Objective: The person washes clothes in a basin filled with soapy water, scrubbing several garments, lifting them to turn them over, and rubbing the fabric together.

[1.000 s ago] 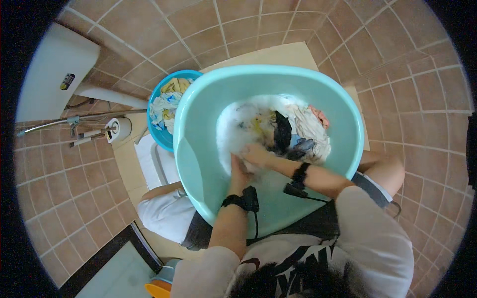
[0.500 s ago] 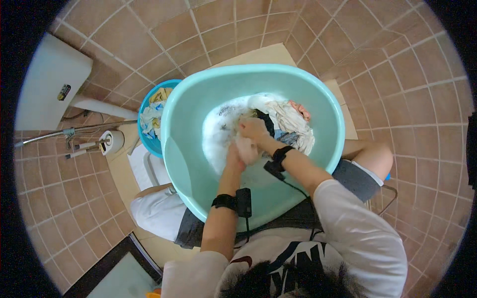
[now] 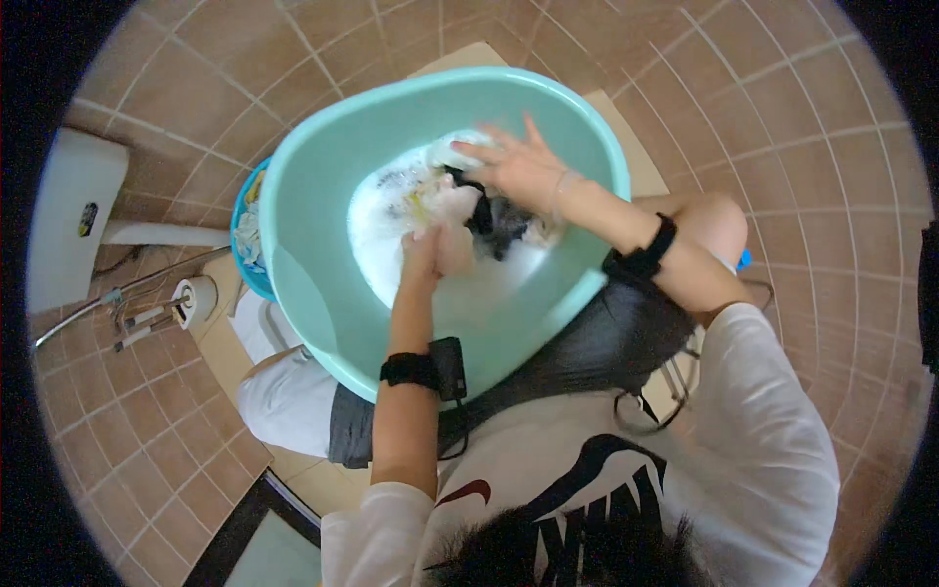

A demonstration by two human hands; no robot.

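Observation:
A big mint-green tub (image 3: 303,196) in front of me holds soapy water with thick white suds (image 3: 372,235). My left hand (image 3: 421,254) is closed on a wet, pale cloth (image 3: 453,213), bunched up just above the suds; its garment kind cannot be told. My right hand (image 3: 528,174) is raised over the tub's right side, fingers spread and a little blurred, holding nothing. Below it lie dark clothes (image 3: 507,223) in the water. The right hand and forearm hide part of the laundry there.
A smaller blue basin (image 3: 245,269) with clothes stands left of the tub. Farther left are a white tank (image 3: 83,215), a metal pipe (image 3: 73,318) and a white cylindrical holder (image 3: 199,301) with handles. Tiled walls surround the tub, which sits close against my legs.
My right hand has let go of the bunched cloth, opened and swung up to the right. The left hand keeps hold of the cloth. The whole view has shifted, too.

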